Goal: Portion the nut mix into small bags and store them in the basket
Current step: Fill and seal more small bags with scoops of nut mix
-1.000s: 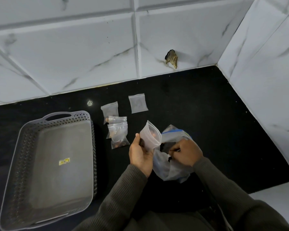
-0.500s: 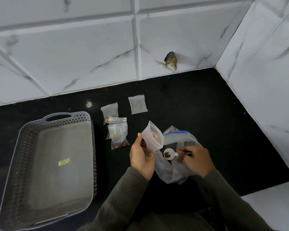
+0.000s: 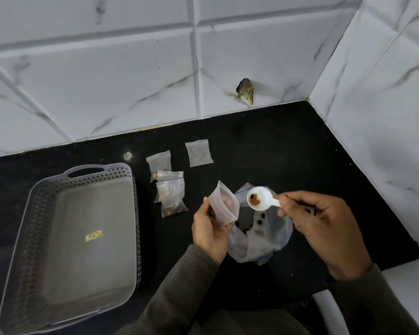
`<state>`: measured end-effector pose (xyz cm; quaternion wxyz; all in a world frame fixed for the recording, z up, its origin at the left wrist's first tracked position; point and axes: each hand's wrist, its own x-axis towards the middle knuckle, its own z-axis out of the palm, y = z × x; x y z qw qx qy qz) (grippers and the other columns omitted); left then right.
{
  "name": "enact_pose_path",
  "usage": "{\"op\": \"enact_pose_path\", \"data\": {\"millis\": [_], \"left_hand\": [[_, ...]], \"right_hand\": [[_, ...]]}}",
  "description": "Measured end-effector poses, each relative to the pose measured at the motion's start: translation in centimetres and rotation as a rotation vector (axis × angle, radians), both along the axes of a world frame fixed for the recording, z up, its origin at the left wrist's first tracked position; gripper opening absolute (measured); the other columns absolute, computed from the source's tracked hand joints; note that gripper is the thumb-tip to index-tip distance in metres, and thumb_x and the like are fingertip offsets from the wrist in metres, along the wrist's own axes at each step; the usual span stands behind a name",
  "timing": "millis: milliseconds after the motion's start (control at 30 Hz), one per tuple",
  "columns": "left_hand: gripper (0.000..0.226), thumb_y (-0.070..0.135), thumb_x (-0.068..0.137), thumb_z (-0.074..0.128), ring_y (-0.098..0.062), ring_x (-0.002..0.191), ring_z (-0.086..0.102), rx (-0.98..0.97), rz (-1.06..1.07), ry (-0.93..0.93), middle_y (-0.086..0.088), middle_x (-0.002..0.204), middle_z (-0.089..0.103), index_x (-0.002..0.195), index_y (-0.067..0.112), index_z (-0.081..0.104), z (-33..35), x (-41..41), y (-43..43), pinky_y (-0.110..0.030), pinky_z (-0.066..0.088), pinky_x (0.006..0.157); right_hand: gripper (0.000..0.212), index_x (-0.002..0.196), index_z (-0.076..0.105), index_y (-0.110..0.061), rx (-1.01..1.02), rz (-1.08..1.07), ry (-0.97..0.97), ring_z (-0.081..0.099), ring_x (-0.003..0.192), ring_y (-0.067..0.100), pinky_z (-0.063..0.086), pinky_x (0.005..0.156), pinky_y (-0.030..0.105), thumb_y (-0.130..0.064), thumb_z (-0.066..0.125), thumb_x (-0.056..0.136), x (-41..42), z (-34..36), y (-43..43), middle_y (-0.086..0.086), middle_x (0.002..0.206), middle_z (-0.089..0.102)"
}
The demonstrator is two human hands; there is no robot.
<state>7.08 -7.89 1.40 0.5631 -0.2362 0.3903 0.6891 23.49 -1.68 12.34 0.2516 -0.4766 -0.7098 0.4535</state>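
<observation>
My left hand grips a small clear bag, mouth open to the right, a few nuts inside. My right hand pinches the handle of a white scoop that carries a couple of nuts, level with the small bag's mouth. Below both lies the big zip bag of nut mix, open on the black counter. Three filled small bags lie in a cluster left of my hands. An empty small bag lies flat further back. The grey perforated basket sits at the left with nothing in it.
White marble-look tiled walls close the counter at the back and right, with a chipped hole in the back wall. The counter's front edge meets a white surface at the lower right.
My right hand has drawn the scoop out of the big bag and lifted it, with nuts, up beside the small bag's mouth. The left hand keeps holding the small bag.
</observation>
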Motion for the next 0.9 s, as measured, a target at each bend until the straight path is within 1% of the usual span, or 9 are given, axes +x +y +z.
{"op": "enact_pose_path", "data": {"millis": [67,200,267,467,600,700,800,833,900], "left_hand": [[0.035,0.028,0.101,0.058,-0.030,0.112,0.069,-0.012,0.001,0.000,-0.016,0.114,0.074,0.126,0.005,0.065,0.2,0.2,-0.1,-0.049,0.049,0.106],[0.032,0.027,0.102,0.057,-0.029,0.111,0.069,-0.010,-0.006,0.014,-0.015,0.110,0.075,0.124,0.005,0.065,1.1,0.6,-0.2,-0.047,0.052,0.103],[0.031,0.027,0.102,0.056,-0.030,0.110,0.069,-0.020,-0.009,0.006,-0.016,0.108,0.076,0.122,0.006,0.066,1.7,0.6,-0.2,-0.046,0.053,0.100],[0.039,0.032,0.100,0.056,-0.028,0.102,0.072,-0.060,0.029,-0.016,-0.016,0.107,0.076,0.128,0.006,0.064,2.4,0.8,-0.2,-0.039,0.060,0.076],[0.030,0.032,0.102,0.053,-0.024,0.082,0.072,-0.073,0.056,-0.009,-0.011,0.078,0.078,0.108,0.006,0.067,3.9,1.3,-0.2,-0.033,0.055,0.058],[0.030,0.032,0.102,0.052,-0.024,0.080,0.071,-0.071,0.045,-0.032,-0.011,0.075,0.077,0.109,0.007,0.066,4.7,1.3,-0.2,-0.034,0.054,0.056],[0.030,0.033,0.102,0.051,-0.025,0.077,0.071,-0.069,0.032,-0.049,-0.013,0.080,0.076,0.108,0.007,0.065,5.0,1.2,-0.3,-0.032,0.055,0.052],[0.030,0.033,0.102,0.051,-0.026,0.082,0.070,-0.072,0.032,-0.055,-0.015,0.085,0.074,0.108,0.007,0.065,5.1,1.2,-0.3,-0.034,0.055,0.056],[0.031,0.032,0.102,0.051,-0.028,0.090,0.068,-0.065,0.031,-0.076,-0.017,0.097,0.071,0.111,0.006,0.065,5.2,1.2,-0.3,-0.039,0.054,0.065]], "right_hand": [[0.013,0.088,0.076,-0.024,0.081,0.023,0.015,0.067,0.075,-0.003,0.048,0.069,0.007,-0.020,0.063,0.089,-0.8,1.0,-0.4,-0.011,0.074,0.072],[0.013,0.082,0.076,-0.019,0.256,0.044,-0.011,0.067,0.076,-0.002,0.048,0.065,0.006,-0.019,0.065,0.088,-2.3,1.2,-0.9,-0.013,0.078,0.072],[0.011,0.087,0.076,-0.017,0.333,0.055,-0.040,0.067,0.078,-0.002,0.049,0.066,0.008,-0.016,0.065,0.088,-2.7,0.8,-1.2,-0.014,0.083,0.072],[0.014,0.095,0.074,-0.008,0.599,0.127,-0.132,0.066,0.074,0.001,0.053,0.074,0.015,-0.004,0.071,0.081,-3.0,-0.2,-1.6,-0.002,0.086,0.072],[0.032,0.091,0.074,0.000,0.750,0.209,-0.246,0.071,0.075,0.019,0.061,0.066,0.036,0.010,0.083,0.061,-2.8,-1.8,-1.6,0.011,0.086,0.073],[0.047,0.084,0.074,0.005,0.863,0.278,-0.288,0.071,0.065,0.026,0.060,0.055,0.041,0.008,0.091,0.040,-2.6,-2.2,-1.4,0.017,0.078,0.072],[0.033,0.085,0.073,0.006,0.955,0.301,-0.265,0.070,0.066,0.025,0.061,0.056,0.038,-0.003,0.083,0.055,-2.6,-2.0,-1.6,0.016,0.079,0.073],[0.023,0.085,0.073,0.006,0.984,0.289,-0.245,0.068,0.068,0.022,0.060,0.056,0.035,-0.008,0.077,0.068,-2.6,-1.9,-1.6,0.015,0.079,0.073],[0.024,0.086,0.074,0.005,0.952,0.258,-0.192,0.063,0.076,0.015,0.059,0.058,0.032,-0.016,0.061,0.086,-2.5,-2.1,-1.6,0.012,0.080,0.073]]}}
